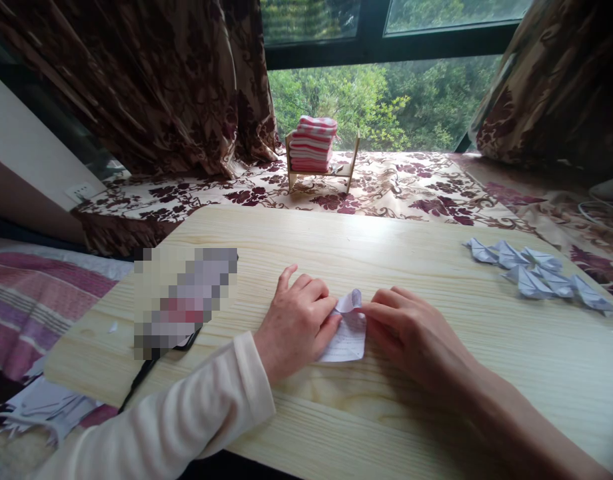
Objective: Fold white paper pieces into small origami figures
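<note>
Small printed paper sheet [355,340] lies flat on the worktop [411,427], right between the two hands, its top edge curled up into a loop. Left hand [299,323] is on the sheet's left side, grasping it with thumb and index finger — little finger sticks up, free. Right hand [411,323] is at the right edge, index fingertip touching the curl; its thumb is hidden, so cannot tell if it pinches or just presses. Well apart at far right: cluster of folded paper pieces [535,280]. Left of the left hand, a pixelated object [186,303] with a black cable [136,381]. Beyond the worktop, striped cloths [312,147] sit stacked on a small wooden rack [342,172].
</note>
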A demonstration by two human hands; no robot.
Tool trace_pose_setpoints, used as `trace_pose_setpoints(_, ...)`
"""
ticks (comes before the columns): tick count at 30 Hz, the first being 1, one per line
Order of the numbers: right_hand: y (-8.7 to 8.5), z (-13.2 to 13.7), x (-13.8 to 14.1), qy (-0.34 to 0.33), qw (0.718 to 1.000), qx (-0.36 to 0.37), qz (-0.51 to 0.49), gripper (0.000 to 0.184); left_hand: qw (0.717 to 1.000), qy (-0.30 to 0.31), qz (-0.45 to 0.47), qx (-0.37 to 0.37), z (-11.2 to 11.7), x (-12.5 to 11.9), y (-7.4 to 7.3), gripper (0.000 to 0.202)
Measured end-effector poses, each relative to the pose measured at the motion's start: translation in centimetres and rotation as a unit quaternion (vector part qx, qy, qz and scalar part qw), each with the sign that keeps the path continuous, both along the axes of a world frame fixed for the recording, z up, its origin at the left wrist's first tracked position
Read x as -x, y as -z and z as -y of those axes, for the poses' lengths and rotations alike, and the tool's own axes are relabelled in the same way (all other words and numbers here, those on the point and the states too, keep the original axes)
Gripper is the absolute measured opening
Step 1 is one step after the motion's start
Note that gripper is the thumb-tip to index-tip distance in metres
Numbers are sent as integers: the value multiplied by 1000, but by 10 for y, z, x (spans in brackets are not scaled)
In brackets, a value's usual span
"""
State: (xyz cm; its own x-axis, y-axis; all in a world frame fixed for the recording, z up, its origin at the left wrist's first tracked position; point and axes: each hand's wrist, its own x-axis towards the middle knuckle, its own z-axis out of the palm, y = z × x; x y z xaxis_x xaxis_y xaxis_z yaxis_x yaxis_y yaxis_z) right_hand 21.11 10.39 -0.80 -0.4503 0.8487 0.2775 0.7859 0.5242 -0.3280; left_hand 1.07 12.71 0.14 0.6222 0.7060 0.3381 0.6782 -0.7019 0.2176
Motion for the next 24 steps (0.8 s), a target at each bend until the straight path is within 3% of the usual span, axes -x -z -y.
trace_pose_setpoints(8, -1, -1, 2, -20, 999, -28, -10, 26, 999, -16, 18, -35, 2, -6, 4, 16)
trace_pose_setpoints(12, -3, 0, 5, -15, 1000, -19, -3, 18, 998, -24, 14, -48, 2, -7, 6, 17)
trace_pose_setpoints(24, 0, 0, 6, 1, 998, -59, 32, 19, 998, -36, -4, -48, 3, -10, 4, 23)
